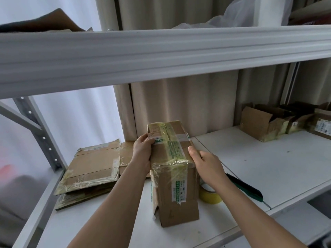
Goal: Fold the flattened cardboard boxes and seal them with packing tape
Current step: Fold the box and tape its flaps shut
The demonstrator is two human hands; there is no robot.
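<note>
A brown cardboard box (172,169) stood on the white shelf (250,167), near the front edge, with yellowish tape running over its top and down its front. The left hand (143,151) held the box on its left side, with the fingers curled over the top edge. The right hand (204,161) pressed against the right side of the box, thumb up along the top corner; its fingers were hidden behind the box, so they probably wrapped around that side.

A roll of yellow tape (211,196) lay on the shelf just beside the box, partly hidden under the right wrist. A dark green tool (245,188) lay near it, to the right.

To the left of the box lay a pile of flat boxes (89,172), stacked on the shelf. Far to the right, at the back, sat some open boxes (265,122). A pale curtain (184,104) hung behind the shelf. Another shelf beam (161,56) crossed above.
</note>
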